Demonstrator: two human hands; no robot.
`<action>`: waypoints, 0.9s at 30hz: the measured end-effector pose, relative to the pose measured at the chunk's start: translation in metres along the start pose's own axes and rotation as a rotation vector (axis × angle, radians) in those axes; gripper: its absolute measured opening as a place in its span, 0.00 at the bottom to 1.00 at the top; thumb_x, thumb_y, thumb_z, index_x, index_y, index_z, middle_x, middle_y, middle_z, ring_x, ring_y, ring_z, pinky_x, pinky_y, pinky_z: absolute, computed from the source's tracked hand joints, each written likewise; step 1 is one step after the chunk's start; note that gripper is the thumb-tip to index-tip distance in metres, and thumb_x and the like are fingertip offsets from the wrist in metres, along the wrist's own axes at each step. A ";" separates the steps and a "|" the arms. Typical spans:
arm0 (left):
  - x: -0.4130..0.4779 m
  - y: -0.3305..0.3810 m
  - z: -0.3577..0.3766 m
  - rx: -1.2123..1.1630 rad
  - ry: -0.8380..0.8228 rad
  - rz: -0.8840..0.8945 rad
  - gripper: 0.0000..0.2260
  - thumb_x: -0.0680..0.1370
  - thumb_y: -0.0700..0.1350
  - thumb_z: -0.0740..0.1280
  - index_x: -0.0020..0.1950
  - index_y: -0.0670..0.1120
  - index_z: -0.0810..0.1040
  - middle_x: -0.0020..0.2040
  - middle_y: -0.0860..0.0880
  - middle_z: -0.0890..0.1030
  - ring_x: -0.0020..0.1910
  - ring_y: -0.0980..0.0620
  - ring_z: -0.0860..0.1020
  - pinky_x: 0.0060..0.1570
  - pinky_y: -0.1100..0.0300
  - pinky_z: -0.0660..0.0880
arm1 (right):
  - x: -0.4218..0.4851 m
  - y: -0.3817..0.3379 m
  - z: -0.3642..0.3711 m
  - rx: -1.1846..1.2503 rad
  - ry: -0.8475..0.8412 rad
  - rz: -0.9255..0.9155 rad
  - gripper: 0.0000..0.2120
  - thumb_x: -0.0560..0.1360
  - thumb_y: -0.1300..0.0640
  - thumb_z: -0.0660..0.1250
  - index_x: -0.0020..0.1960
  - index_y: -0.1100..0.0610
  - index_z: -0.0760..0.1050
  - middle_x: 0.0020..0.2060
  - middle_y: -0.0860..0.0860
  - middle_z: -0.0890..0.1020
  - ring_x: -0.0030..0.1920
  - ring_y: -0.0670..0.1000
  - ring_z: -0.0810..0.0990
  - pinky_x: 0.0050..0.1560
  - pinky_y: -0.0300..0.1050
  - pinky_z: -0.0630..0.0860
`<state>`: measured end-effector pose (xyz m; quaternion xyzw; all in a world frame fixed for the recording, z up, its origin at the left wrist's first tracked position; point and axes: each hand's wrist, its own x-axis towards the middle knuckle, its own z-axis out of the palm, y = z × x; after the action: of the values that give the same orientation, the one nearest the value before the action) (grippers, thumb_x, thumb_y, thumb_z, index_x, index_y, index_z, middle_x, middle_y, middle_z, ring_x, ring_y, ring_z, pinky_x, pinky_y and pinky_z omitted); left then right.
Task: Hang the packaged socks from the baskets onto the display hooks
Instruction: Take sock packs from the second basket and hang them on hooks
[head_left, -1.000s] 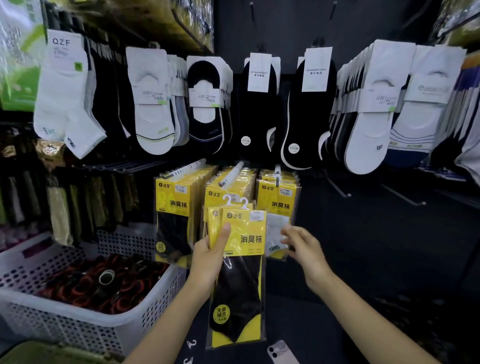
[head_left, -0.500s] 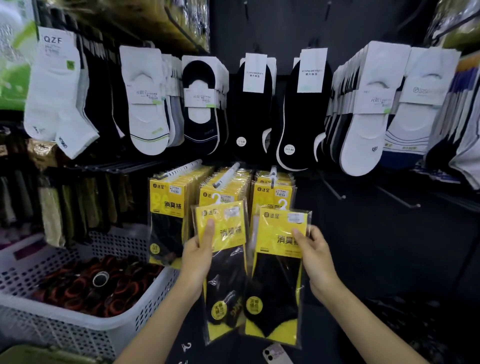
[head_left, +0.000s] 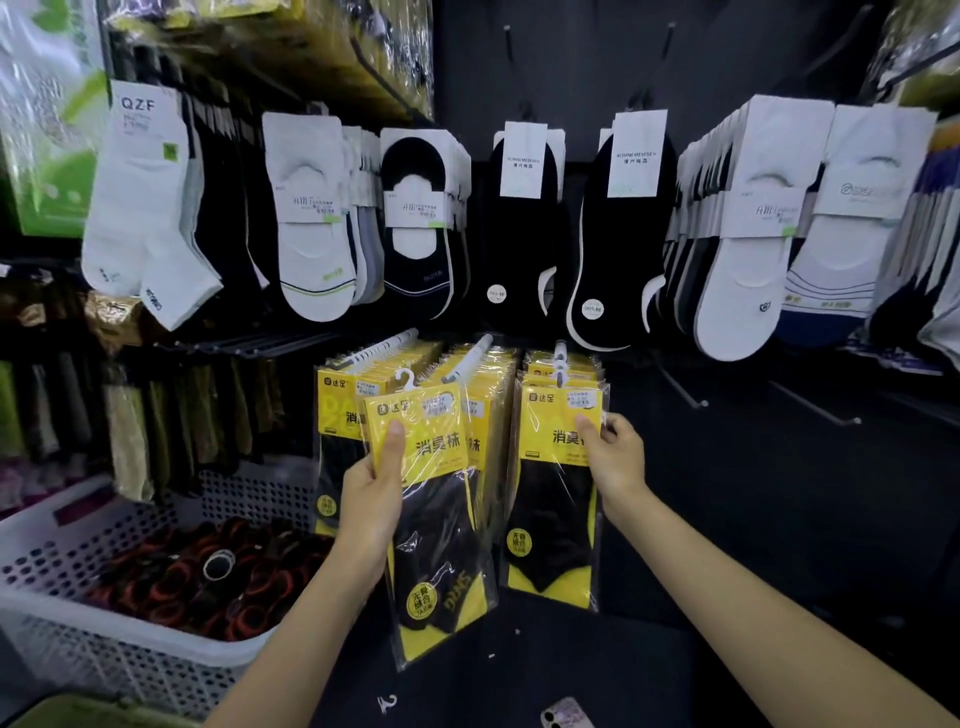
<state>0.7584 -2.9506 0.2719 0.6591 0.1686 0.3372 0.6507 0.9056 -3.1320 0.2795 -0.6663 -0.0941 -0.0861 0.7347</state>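
Observation:
My left hand (head_left: 375, 483) grips a yellow-and-black packaged sock pack (head_left: 434, 499) by its card, its white hanger free below the middle display hook (head_left: 470, 357). My right hand (head_left: 613, 454) pinches the upper right edge of a second yellow pack (head_left: 556, 483), which hangs at the front of the right hook (head_left: 560, 352). More of the same packs fill the left hook (head_left: 379, 349) and the other two. A white perforated basket (head_left: 78, 618) stands at the lower left.
White and black socks hang in a row above the yellow packs. Bare hooks (head_left: 680, 387) jut from the dark panel at the right. The basket holds dark red-and-black items. A phone (head_left: 566, 714) and a loose white hanger (head_left: 387, 704) lie on the dark surface below.
The two packs, first held together in my left hand, were split between both hands. My right hand has carried its pack up to the right hook; the left pack rose slightly.

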 end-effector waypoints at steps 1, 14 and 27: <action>0.000 0.000 0.001 0.000 0.000 -0.005 0.23 0.72 0.67 0.58 0.34 0.48 0.60 0.35 0.52 0.65 0.30 0.63 0.62 0.36 0.70 0.61 | 0.004 0.003 0.001 -0.017 0.025 0.013 0.03 0.77 0.54 0.66 0.46 0.53 0.73 0.43 0.47 0.80 0.43 0.44 0.78 0.39 0.33 0.71; -0.013 -0.011 0.030 0.044 -0.116 -0.041 0.21 0.72 0.66 0.59 0.33 0.50 0.62 0.30 0.58 0.60 0.26 0.62 0.63 0.27 0.69 0.61 | -0.028 0.031 -0.025 -0.013 -0.061 0.176 0.13 0.76 0.51 0.67 0.55 0.59 0.75 0.48 0.55 0.80 0.44 0.50 0.80 0.43 0.41 0.79; -0.036 -0.016 0.077 -0.042 -0.352 0.093 0.21 0.71 0.62 0.61 0.60 0.54 0.77 0.53 0.58 0.81 0.52 0.65 0.78 0.50 0.72 0.74 | -0.065 0.001 -0.035 0.204 -0.157 0.040 0.06 0.76 0.56 0.66 0.52 0.55 0.77 0.45 0.49 0.86 0.46 0.47 0.85 0.41 0.37 0.79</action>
<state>0.7872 -3.0307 0.2541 0.7012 0.0144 0.2500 0.6675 0.8437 -3.1670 0.2589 -0.5946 -0.1462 -0.0091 0.7906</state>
